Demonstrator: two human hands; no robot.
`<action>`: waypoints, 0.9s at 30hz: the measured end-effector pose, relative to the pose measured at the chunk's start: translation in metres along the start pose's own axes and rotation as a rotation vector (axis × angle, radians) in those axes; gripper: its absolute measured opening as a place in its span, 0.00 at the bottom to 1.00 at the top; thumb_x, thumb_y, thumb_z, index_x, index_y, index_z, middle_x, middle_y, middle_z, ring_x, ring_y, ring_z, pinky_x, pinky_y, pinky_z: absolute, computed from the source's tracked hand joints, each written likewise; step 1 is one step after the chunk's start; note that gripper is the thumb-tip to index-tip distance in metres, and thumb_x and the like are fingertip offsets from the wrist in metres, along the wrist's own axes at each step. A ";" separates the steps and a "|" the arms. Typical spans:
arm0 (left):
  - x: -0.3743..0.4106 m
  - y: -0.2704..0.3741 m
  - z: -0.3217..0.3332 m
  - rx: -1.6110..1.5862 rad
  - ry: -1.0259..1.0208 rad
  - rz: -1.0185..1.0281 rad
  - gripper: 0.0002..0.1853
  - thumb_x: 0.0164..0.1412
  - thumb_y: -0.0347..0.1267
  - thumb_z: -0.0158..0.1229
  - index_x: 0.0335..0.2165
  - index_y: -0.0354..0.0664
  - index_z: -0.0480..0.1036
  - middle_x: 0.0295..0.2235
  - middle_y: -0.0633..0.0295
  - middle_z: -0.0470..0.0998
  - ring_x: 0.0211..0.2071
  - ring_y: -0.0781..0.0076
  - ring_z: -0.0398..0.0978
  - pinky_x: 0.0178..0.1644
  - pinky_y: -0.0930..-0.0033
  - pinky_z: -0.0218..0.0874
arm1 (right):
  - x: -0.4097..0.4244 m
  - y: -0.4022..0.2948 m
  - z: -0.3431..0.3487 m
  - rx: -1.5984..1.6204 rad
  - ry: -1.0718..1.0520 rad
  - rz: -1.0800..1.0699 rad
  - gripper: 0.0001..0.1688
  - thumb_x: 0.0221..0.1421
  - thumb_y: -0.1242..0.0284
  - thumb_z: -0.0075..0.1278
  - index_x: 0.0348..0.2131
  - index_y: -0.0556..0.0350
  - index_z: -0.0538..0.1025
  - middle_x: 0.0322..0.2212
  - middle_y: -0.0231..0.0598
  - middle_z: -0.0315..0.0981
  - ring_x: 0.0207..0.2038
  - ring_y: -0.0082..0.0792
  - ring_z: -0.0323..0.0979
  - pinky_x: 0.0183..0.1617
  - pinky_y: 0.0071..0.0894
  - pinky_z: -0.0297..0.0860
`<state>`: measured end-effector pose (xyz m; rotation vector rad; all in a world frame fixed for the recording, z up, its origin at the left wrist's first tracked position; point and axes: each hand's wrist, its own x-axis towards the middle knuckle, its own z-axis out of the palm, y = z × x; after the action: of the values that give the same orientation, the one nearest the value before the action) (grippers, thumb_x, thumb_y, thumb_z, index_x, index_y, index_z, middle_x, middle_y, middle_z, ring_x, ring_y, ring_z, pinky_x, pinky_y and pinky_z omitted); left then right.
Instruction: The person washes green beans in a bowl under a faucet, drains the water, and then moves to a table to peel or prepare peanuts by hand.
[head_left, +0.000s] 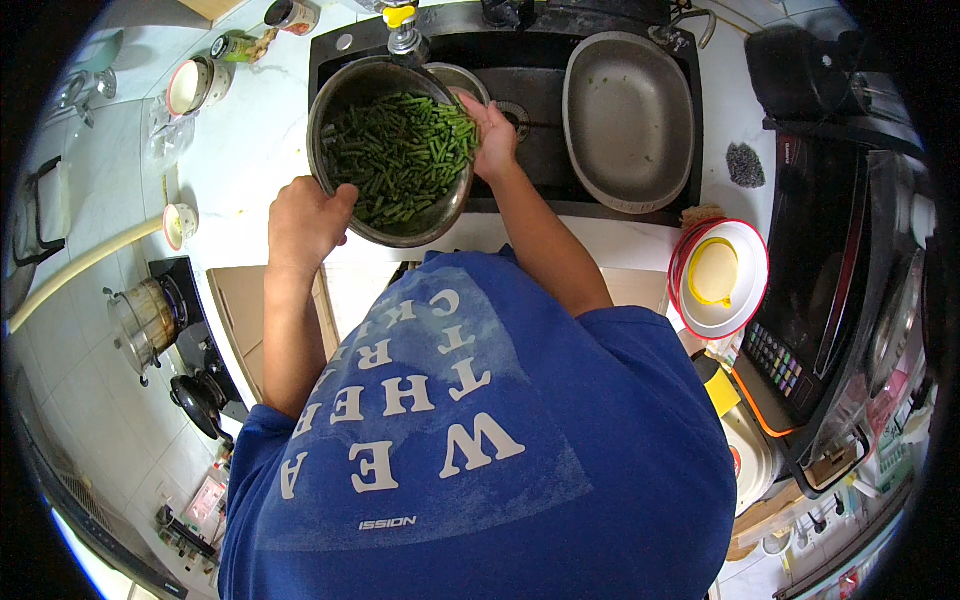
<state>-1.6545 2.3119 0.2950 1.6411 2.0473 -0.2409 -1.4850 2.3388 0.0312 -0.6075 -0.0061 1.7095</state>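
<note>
A round metal basin (375, 81) holds many short pieces of cut green beans (409, 154). It is over the left part of the black sink (540, 86) and its front rim. My left hand (311, 225) grips the basin's lower left rim, thumb over the edge. On the basin's far right side, my right hand (491, 139) holds the wall with fingers spread; part of the palm is hidden. Partly behind the basin shows another round metal vessel (461, 77). The faucet (406, 37) with a yellow handle stands just beyond the basin's rim.
A grey oval tub (628, 124) sits in the sink's right part. Stacked red-rimmed bowls (754, 281) are near the counter's right edge, by a steel scourer (745, 165) and a black microwave (810, 247). Left are small bowls (187, 86), jars (291, 16) and a stove with a glass pot (146, 319).
</note>
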 end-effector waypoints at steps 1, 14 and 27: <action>0.000 0.000 0.000 0.003 0.003 0.004 0.23 0.51 0.40 0.50 0.08 0.36 0.72 0.07 0.59 0.70 0.13 0.67 0.73 0.29 0.67 0.68 | 0.001 0.001 -0.001 0.007 0.003 0.000 0.37 0.64 0.52 0.18 0.53 0.61 0.65 0.50 0.49 0.65 0.51 0.46 0.64 0.56 0.45 0.60; -0.001 -0.003 -0.006 0.062 0.018 -0.020 0.24 0.51 0.40 0.48 0.07 0.37 0.72 0.06 0.60 0.69 0.13 0.67 0.73 0.30 0.68 0.68 | -0.006 0.011 0.013 -0.037 0.111 0.060 0.35 0.65 0.55 0.18 0.54 0.62 0.64 0.50 0.47 0.65 0.51 0.45 0.64 0.56 0.43 0.60; -0.004 -0.002 -0.007 0.078 0.040 0.016 0.24 0.51 0.40 0.49 0.07 0.36 0.72 0.06 0.59 0.69 0.12 0.67 0.72 0.30 0.68 0.68 | -0.005 0.014 0.015 -0.045 0.100 0.043 0.34 0.65 0.56 0.19 0.54 0.61 0.64 0.50 0.46 0.65 0.50 0.43 0.64 0.55 0.42 0.60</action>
<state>-1.6577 2.3113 0.3022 1.7209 2.0773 -0.2877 -1.5030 2.3352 0.0412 -0.7311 0.0398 1.7228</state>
